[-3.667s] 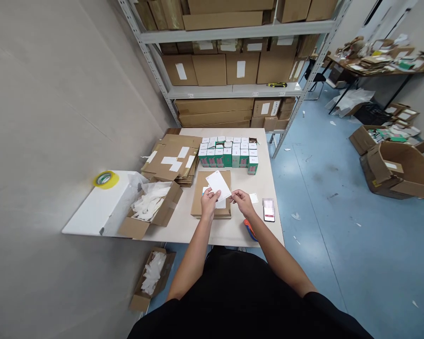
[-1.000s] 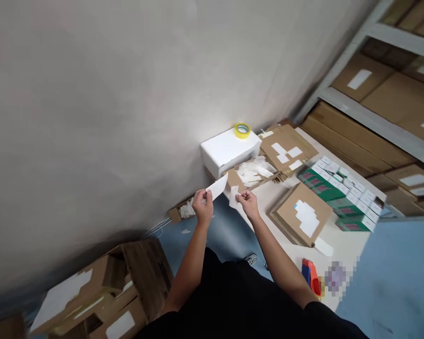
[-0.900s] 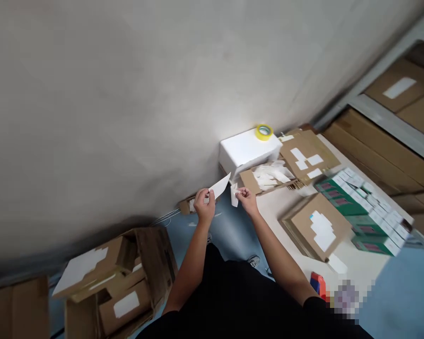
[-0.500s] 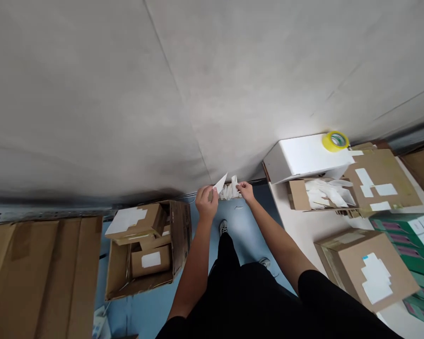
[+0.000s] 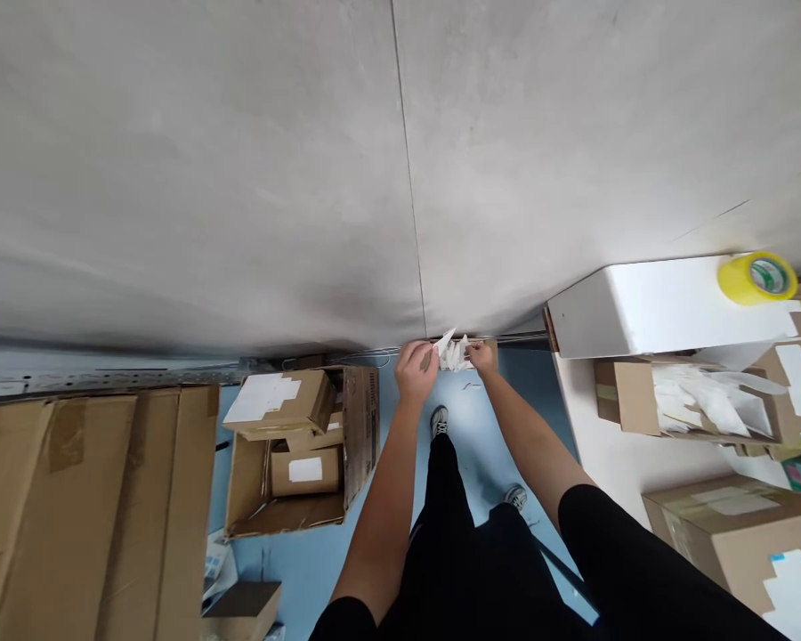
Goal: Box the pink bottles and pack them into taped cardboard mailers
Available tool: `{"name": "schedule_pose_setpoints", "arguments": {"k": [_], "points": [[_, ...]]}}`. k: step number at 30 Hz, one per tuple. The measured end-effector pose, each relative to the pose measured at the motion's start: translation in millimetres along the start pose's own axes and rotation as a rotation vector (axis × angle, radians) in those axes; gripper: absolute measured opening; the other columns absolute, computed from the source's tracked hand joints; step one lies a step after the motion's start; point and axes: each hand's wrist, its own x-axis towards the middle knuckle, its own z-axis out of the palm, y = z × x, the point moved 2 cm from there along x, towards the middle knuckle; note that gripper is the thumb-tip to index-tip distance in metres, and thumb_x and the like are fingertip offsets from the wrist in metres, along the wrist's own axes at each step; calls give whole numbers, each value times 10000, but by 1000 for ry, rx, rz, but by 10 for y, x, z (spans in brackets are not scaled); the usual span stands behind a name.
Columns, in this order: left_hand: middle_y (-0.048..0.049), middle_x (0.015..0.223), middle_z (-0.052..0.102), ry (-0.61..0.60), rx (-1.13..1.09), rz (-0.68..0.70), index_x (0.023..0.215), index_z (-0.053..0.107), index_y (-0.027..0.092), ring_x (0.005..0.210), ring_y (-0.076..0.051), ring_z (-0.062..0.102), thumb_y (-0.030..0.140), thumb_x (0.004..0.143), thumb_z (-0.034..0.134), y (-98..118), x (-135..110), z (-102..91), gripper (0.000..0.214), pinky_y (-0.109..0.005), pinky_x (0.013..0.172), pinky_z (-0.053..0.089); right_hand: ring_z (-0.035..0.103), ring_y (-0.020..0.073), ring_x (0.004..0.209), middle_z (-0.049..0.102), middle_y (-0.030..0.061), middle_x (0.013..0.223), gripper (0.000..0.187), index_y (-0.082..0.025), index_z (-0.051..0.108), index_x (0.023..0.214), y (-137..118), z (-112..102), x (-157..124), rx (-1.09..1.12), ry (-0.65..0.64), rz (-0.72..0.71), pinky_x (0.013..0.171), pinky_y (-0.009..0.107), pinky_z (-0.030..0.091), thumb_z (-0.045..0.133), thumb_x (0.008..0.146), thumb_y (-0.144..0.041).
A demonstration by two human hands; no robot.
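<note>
My left hand [image 5: 416, 369] is closed, thumb against fingers, on a pointed white piece of paper [image 5: 444, 340]. Just to its right, the fingers of my right hand [image 5: 481, 358] pinch at a white paper strip [image 5: 465, 345]. Below and between both hands lies crumpled white paper [image 5: 451, 360] in a small cardboard box [image 5: 492, 349] by the foot of the wall. The fingertips of my right hand partly blend with the white paper, so their exact grip is hard to see.
On the left, an open carton [image 5: 287, 516] holds smaller boxes, beside a large carton [image 5: 93, 516]. To the right, a white table [image 5: 607, 445] bears a white box [image 5: 674, 307], yellow tape [image 5: 756, 278], a box of white scraps [image 5: 624, 396] and another carton [image 5: 721, 525]. A grey wall [image 5: 273, 178] rises ahead.
The view has turned, so the tape, table and boxes sit further right. My right hand has come down closer to the crumpled paper; my left still holds the pointed paper.
</note>
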Motion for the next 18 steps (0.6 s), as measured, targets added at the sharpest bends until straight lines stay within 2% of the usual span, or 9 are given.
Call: {"name": "schedule_pose_setpoints", "arguments": {"k": [5,9,14,18], "points": [[-105,952,746,-17,-12,-42,928,762,237,938,-240,697,334,1000,598,-64,43,7,203,-407,904,556,607,132,494,636,-14,561,191,-196,590,618,-46,-52,51,58,29,81,529,227,466,702,685,-336],[-108,959,745,-24,-25,-41,927,766,241,949,-242,700,332,996,603,-32,42,19,199,-404,902,557,643,155,551,675,9,613,250,-197,596,652,-191,-210,-96,133,68,70,546,236,473,706,687,-419],[-107,946,744,-55,-52,-3,918,766,240,939,-242,701,336,988,599,142,6,140,204,-398,894,557,662,185,706,736,42,745,330,-196,662,748,-489,-565,-512,234,105,-56,614,253,479,698,685,-518],[-104,928,742,-78,-84,44,898,765,235,930,-240,699,335,975,617,457,-20,287,195,-396,901,548,652,192,765,743,35,798,372,-196,731,822,-807,-952,-1040,303,94,-206,690,277,496,717,714,-553]]}}
